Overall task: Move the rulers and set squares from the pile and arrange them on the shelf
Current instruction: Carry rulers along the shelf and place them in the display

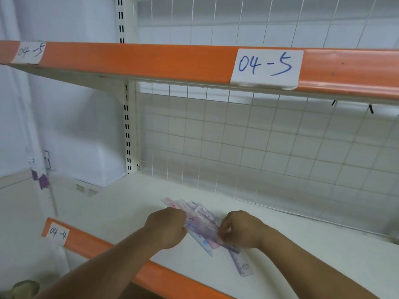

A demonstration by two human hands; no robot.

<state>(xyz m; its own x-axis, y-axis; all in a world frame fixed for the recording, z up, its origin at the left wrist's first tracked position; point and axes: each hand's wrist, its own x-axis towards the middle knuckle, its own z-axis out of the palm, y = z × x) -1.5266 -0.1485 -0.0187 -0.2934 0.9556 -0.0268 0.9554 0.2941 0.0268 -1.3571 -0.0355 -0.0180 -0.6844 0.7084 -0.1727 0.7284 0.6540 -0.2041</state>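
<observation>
A small pile of pink and purple plastic rulers and set squares (200,223) lies on the white shelf (302,255) near its front edge. My left hand (167,228) grips the pile's left side, fingers curled around several pieces. On the right, my right hand (239,229) pinches the pile's edge. One purple ruler (240,263) sticks out toward the front from under my right hand. A pink ruler end (169,201) pokes out behind my left hand.
The shelf's orange front lip (97,247) carries a label reading 04-4. Above hangs another orange-edged shelf (151,61) labelled 04-5. A white wire grid (259,147) backs the shelf. A slotted upright post (127,130) stands at the left.
</observation>
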